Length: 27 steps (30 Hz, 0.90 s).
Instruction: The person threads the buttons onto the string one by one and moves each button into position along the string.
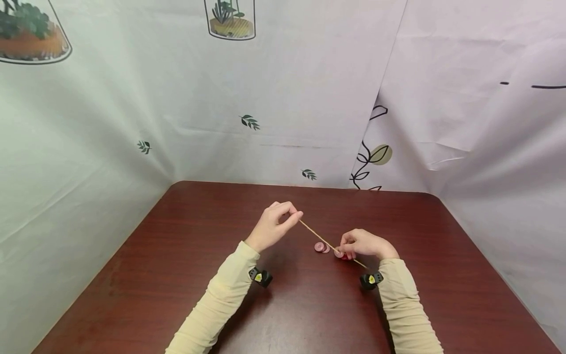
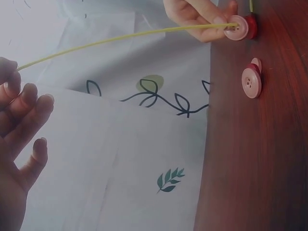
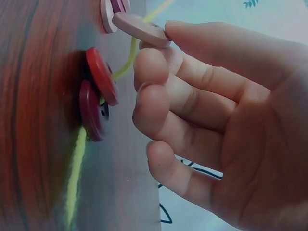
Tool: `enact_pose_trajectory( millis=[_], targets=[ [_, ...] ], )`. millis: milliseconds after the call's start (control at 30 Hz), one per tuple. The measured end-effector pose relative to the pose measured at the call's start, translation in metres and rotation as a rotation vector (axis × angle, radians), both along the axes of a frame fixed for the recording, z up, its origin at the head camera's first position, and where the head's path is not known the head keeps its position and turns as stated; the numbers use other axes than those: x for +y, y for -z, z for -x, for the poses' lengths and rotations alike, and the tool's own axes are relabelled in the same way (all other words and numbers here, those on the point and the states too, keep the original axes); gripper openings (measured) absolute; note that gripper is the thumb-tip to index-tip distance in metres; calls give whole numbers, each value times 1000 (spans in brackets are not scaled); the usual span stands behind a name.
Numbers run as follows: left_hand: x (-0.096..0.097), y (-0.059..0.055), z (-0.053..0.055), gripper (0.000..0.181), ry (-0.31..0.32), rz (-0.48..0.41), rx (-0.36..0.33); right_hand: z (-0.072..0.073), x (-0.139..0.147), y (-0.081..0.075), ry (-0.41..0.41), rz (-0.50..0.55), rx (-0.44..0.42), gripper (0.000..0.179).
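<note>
My left hand (image 1: 272,225) is raised over the table, pinching one end of a thin yellow cord (image 1: 316,233) between thumb and fingertips. The cord slants down taut to my right hand (image 1: 366,243), which holds a pale pink button (image 3: 142,30) by its edge between thumb and fingers. That button is on the cord. Lower along it, a bright red button (image 3: 98,72) and a dark red button (image 3: 89,113) are strung close together by the tabletop. The cord's tail runs on past them. Left of the right hand lie a few loose buttons, a pink one (image 2: 250,83) foremost, partly overlapping.
The dark reddish-brown wooden table (image 1: 177,236) has rounded far corners. White cloth (image 1: 309,88) with printed plants and jars hangs behind it and at both sides. A small black device (image 1: 262,277) is strapped on the left wrist, another (image 1: 370,280) on the right.
</note>
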<state>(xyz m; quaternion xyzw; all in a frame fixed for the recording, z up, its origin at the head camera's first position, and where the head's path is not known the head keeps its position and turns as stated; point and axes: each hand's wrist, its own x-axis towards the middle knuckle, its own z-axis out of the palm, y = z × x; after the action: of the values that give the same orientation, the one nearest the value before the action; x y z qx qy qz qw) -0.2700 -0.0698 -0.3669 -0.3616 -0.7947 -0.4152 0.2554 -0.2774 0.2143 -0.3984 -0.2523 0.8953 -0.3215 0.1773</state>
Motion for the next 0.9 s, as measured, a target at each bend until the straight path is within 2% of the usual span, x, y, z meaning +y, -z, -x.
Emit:
enact_pose_trajectory(
  millis=[467, 900],
  targets=[
    [-1, 0, 0, 19, 14, -12, 6, 2, 3, 6, 3, -21, -5, 12],
    [-3, -3, 0, 20, 11, -17, 5, 4, 8, 8, 18, -34, -13, 17]
  ],
)
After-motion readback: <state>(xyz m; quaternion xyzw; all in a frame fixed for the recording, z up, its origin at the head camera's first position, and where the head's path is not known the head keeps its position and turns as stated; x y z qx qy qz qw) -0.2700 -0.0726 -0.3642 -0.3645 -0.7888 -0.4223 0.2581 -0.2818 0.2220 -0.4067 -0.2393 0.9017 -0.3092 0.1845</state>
